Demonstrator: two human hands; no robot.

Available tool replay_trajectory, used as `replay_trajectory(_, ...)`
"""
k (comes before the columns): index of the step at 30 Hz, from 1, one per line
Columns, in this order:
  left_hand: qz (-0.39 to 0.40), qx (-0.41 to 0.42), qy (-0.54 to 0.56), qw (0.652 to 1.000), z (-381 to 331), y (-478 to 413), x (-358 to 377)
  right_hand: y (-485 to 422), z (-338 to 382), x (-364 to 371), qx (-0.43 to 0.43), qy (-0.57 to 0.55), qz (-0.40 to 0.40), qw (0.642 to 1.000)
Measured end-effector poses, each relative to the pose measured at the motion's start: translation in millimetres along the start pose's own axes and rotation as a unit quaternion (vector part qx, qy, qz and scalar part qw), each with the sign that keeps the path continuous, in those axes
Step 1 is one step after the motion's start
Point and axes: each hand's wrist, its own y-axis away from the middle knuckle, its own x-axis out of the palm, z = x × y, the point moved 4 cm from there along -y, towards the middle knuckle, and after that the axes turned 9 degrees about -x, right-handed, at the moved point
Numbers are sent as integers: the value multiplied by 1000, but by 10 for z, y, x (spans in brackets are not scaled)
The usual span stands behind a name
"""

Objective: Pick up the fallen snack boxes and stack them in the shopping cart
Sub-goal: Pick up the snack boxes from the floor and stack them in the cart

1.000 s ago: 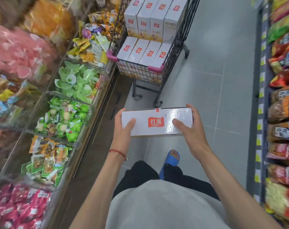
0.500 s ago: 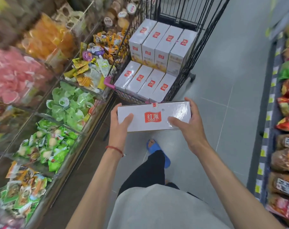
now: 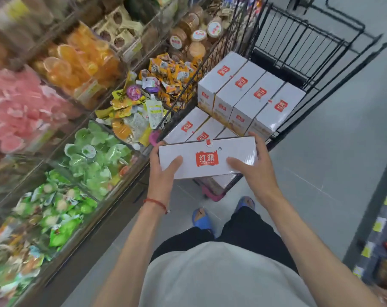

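A: You've got the white snack box (image 3: 207, 157) clamped at both ends — left hand (image 3: 166, 171), right hand (image 3: 253, 171) — just over the shopping cart (image 3: 298, 52) near rim.

B: Watch that rim — catch a corner there and you'll likely knock the lower row of boxes (image 3: 195, 129) askew.
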Motion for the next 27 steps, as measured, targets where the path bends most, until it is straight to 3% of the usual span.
replay_trajectory(7, -96, -17, 35, 995, -164, -401, 335, -1018, -6, -26, 29, 63, 131, 989)
replay_trajectory(16, -234, -69, 115, 963, -111, -725, 640, -2058, 50, 202, 0, 130, 322, 938)
replay_trajectory(27, -252, -113, 74, 958, -120, -1451, 449, -2836, -84, 827, -3, 189, 391, 901)
